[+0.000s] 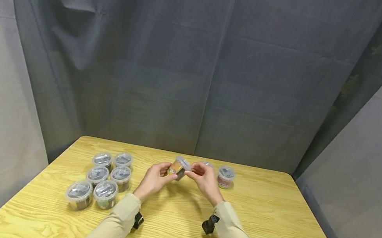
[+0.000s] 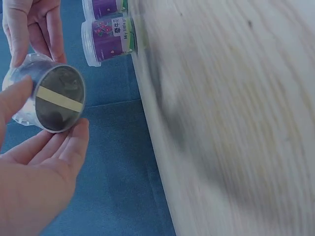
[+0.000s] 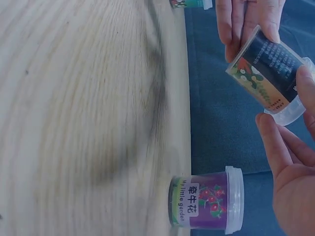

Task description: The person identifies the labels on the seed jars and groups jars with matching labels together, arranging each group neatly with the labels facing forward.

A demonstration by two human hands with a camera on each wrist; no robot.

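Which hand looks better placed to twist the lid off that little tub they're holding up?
Right, probably. The right hand has its fingertips on the clear lid end of the held tub, while the left hand cups its base and would likely just steady it.

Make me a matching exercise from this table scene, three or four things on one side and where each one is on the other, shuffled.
Things:
1. orange-labelled cup
2. purple-labelled cup
3. group of six cups
4. table

Places:
A. standing alone on the table to the right of the hands
B. held tilted in the air between left hand and right hand
C. under everything, in front of the grey curtain
D. clustered on the table to the left of the hands

Pairs: 1-B, 2-A, 3-D, 4-C
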